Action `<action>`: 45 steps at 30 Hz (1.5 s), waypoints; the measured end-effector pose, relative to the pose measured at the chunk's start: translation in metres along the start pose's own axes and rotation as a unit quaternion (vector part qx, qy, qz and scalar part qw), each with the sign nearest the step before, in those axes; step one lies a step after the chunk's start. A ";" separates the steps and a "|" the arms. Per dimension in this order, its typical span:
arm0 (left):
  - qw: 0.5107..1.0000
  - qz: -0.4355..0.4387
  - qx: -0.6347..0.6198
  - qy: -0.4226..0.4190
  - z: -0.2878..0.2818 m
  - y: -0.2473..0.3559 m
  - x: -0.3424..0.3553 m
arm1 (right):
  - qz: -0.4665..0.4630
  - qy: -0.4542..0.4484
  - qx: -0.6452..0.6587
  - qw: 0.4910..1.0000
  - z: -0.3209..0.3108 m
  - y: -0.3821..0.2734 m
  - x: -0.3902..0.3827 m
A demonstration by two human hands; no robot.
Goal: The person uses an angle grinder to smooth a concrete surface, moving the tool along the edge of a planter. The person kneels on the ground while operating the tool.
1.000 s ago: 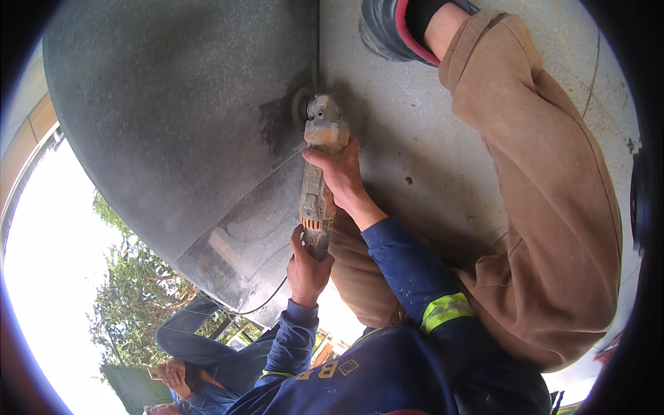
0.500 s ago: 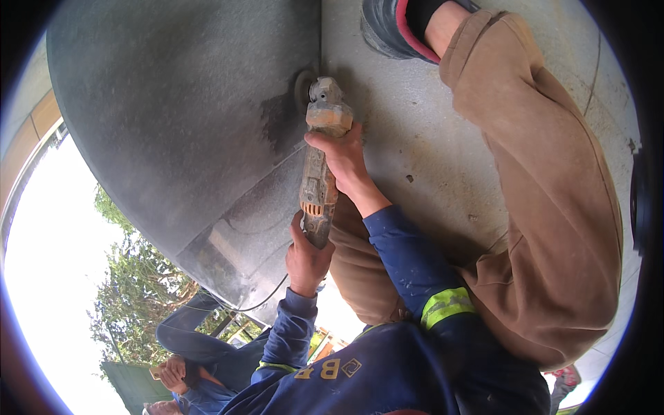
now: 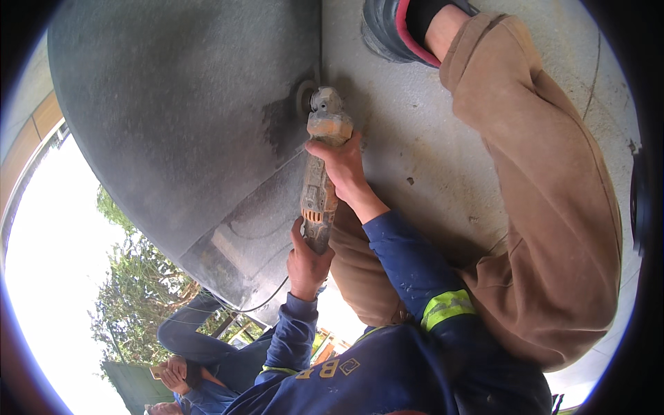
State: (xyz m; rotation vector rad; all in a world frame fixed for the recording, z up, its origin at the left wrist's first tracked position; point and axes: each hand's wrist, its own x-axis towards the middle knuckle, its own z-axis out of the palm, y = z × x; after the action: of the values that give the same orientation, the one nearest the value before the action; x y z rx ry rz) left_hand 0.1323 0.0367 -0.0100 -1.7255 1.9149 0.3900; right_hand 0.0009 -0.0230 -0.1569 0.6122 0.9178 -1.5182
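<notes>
since a second ago the angle grinder (image 3: 319, 166) has crept upward along the dark curved slab (image 3: 173, 124), its disc at the slab's edge beside the concrete floor (image 3: 415, 138). right hand (image 3: 342, 162) fingers clamp its head, left hand (image 3: 308, 259) fingers wrap the rear handle. grinding seems under way; the next pass likely needs steady pressure along that edge.

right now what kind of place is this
Probably an outdoor work site or yard: both hands run an angle grinder against a big dusty grey slab on a concrete floor, with trees and open sky beyond.
</notes>
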 end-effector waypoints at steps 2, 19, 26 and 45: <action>1.000 -0.009 0.028 -0.008 -0.004 0.002 0.005 | 0.023 -0.020 0.024 0.999 -0.003 -0.002 0.006; 1.000 0.024 0.005 0.019 0.008 0.001 0.001 | 0.007 -0.027 0.029 0.999 -0.004 0.002 0.003; 0.999 0.016 0.023 0.036 0.004 0.000 0.006 | 0.000 -0.040 0.035 0.999 -0.003 0.004 0.005; 0.999 -0.003 0.052 0.006 0.001 -0.006 0.009 | 0.014 -0.024 0.027 0.999 -0.005 0.009 0.007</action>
State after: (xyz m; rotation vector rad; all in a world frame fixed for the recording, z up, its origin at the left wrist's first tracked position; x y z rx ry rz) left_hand 0.1378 0.0290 -0.0153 -1.6701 1.9025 0.2749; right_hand 0.0080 -0.0227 -0.1668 0.6229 0.8306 -1.5294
